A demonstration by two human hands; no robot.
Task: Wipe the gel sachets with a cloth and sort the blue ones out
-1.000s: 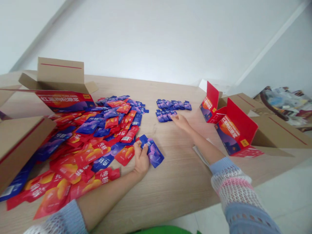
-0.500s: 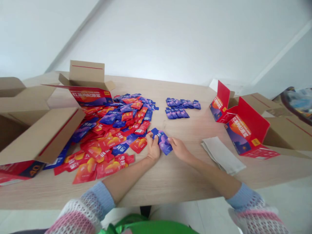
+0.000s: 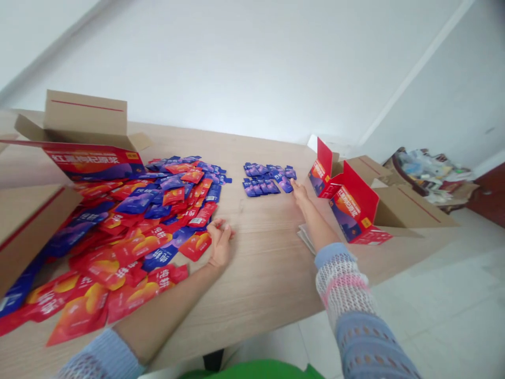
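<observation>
My right hand (image 3: 300, 193) reaches forward and pinches the corner of a purple-blue sachet (image 3: 283, 182). That sachet lies at the right end of two short rows of overlapping purple sachets (image 3: 260, 187). Loosely curled and holding nothing I can see, my left hand (image 3: 221, 245) rests at the table beside a mixed heap. Nearest to it is a red sachet with orange fruit printed on it (image 3: 195, 245). The heap mixes red sachets (image 3: 114, 258) and blue ones (image 3: 160, 258), lying at all angles.
An open red-fronted carton (image 3: 98, 160) stands behind the heap, and another carton's flap (image 3: 35, 226) juts in at left. Two open red cartons (image 3: 351, 205) sit at right, with a folded grey cloth (image 3: 305, 237) partly behind my forearm. A cluttered container (image 3: 426, 173) stands beyond.
My right hand has carried the purple sachet forward to the rows, and my left hand has let go of it. The view has swung to the right.
</observation>
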